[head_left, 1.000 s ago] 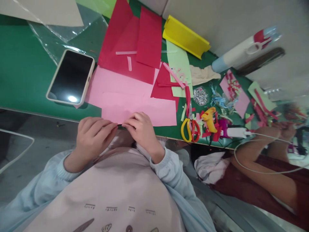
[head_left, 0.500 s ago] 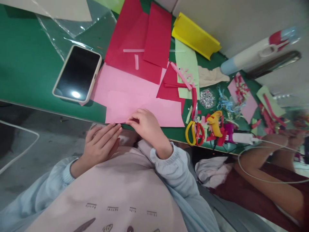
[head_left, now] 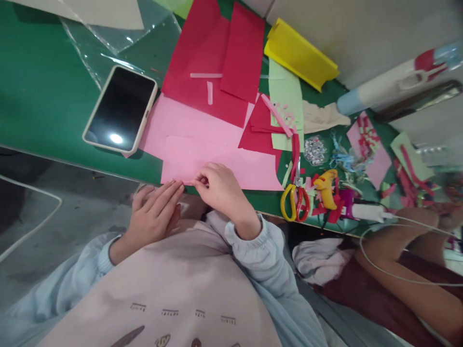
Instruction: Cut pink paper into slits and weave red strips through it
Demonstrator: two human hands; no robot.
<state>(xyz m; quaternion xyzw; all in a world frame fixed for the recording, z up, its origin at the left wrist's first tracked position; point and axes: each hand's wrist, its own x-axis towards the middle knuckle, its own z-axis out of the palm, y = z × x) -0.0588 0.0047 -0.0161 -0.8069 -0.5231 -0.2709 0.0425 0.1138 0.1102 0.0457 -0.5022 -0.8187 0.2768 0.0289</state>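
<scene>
The left hand (head_left: 154, 212) shows its back, longer fingers (head_left: 163, 198) stretched forward side by side. Just beside it, the right hand (head_left: 221, 187) curls inward, thumb and fingertips together. Both forearms (head_left: 265, 250) angle inward.

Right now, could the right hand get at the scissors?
Probably yes: only flat pink paper and green table lie between the right hand and the scissors, whose handles are uncovered, though that hand is busy at the paper.

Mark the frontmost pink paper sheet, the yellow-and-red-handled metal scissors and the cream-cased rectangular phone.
Frontmost pink paper sheet (head_left: 188, 158): head view, left half of its flat face.
Yellow-and-red-handled metal scissors (head_left: 297, 178): head view, metal blade just above the handles.
Cream-cased rectangular phone (head_left: 121, 108): head view, middle of the dark screen.
</scene>
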